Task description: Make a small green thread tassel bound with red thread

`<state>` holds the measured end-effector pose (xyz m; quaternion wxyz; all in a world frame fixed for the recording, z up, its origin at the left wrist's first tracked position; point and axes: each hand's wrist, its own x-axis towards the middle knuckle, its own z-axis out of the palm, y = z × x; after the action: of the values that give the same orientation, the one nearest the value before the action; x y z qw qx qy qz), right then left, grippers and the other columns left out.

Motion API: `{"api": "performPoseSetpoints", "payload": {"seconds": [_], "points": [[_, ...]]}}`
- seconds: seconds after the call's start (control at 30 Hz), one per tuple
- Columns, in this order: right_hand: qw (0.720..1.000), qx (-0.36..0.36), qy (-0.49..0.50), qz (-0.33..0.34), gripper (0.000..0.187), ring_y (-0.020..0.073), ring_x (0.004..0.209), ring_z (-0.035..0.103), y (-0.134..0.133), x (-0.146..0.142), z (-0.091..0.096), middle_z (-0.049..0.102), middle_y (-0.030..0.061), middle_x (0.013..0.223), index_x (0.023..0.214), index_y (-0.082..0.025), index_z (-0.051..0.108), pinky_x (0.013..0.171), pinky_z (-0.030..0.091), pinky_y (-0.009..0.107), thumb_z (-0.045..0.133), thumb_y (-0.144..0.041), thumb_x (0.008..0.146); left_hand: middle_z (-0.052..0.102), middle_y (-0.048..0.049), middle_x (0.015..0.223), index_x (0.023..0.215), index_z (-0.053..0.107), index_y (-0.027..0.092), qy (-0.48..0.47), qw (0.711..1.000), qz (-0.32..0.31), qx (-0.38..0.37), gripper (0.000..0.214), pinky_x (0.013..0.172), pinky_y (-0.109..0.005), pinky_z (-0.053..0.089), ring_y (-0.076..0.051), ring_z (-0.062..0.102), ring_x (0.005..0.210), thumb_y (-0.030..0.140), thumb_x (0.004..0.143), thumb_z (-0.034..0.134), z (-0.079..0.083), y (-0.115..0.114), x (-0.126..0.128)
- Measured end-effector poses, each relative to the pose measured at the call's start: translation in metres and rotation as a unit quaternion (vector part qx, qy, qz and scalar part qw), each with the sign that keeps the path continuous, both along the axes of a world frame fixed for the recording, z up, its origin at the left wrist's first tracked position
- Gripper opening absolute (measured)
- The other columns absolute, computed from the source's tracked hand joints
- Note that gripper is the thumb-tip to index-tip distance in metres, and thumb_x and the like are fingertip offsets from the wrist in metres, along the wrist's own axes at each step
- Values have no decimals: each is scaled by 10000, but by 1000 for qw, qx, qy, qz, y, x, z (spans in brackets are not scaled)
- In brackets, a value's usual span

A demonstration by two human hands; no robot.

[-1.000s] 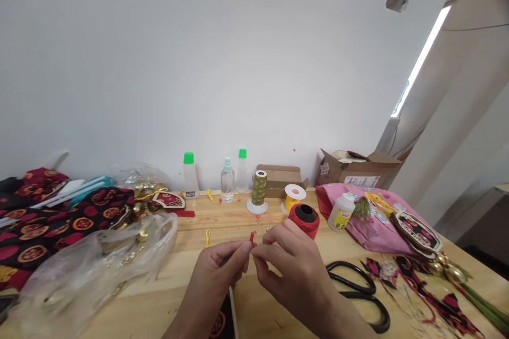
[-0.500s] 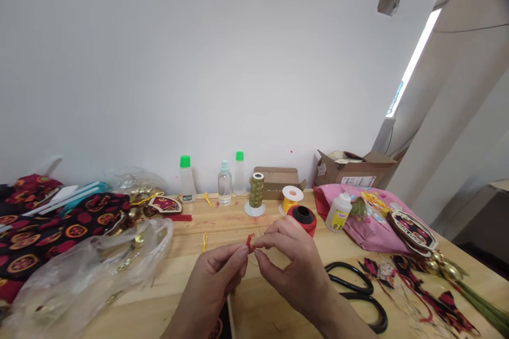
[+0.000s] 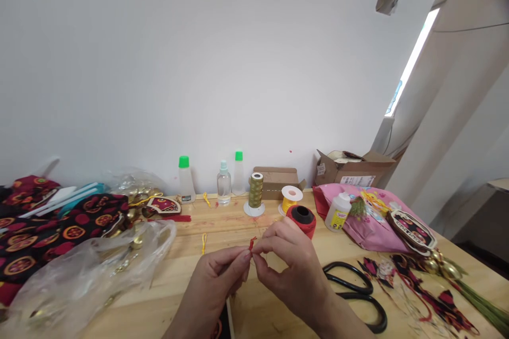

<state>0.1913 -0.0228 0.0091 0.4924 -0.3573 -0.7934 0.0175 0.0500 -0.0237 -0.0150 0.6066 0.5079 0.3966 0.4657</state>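
Observation:
Over the middle of the wooden table, my left hand (image 3: 220, 278) pinches a small looped piece of red cord (image 3: 252, 244) between thumb and forefinger. Its short end sticks up above the fingertips. My right hand (image 3: 292, 267) meets it from the right, thumb and forefinger closed together at the cord. A thin strand seems to run near these fingertips, too fine to make out. Beneath my left wrist, a dark patterned piece with a pale edge (image 3: 230, 318) is mostly hidden. Behind my right hand stands a cone of red thread (image 3: 308, 225).
Black-handled scissors (image 3: 360, 291) and fabric scraps (image 3: 433, 296) lie right, by a pink bag (image 3: 363, 238) and a white glue bottle (image 3: 338, 212). Bottles, an olive thread spool (image 3: 256, 190) and a yellow spool (image 3: 291, 198) line the wall. A clear plastic bag (image 3: 87, 275) lies left.
The fingertips of my right hand have closed in on the red cord, and its upper end stands a little differently. The rest of the table looks the same.

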Motion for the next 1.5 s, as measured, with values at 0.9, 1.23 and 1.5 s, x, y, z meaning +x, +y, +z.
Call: {"api": "performPoseSetpoints", "payload": {"seconds": [0.9,1.23,1.5], "points": [[998,-51,-11,19,87,116,618,475,-2,4,5,535,11,602,612,-142,587,610,374,246,567,-68,652,253,88,470,520,552,170,17,1000,-18,10,314,420,-238,124,-84,160,462,434,682,601,-3,2,-1],[999,14,-26,-16,105,119,593,450,0,4,5,521,15,577,591,-137,564,569,357,248,538,-67,666,259,86,466,478,474,179,42,999,-9,14,352,434,-250,126,-90,170,468,440,686,584,-5,3,-1],[1000,10,-26,-9,101,124,601,452,0,3,1,533,15,586,604,-141,572,560,356,250,544,-61,660,257,90,458,469,474,181,34,999,-4,6,351,429,-246,123,-89,169,461,443,667,599,-4,3,0]]}}
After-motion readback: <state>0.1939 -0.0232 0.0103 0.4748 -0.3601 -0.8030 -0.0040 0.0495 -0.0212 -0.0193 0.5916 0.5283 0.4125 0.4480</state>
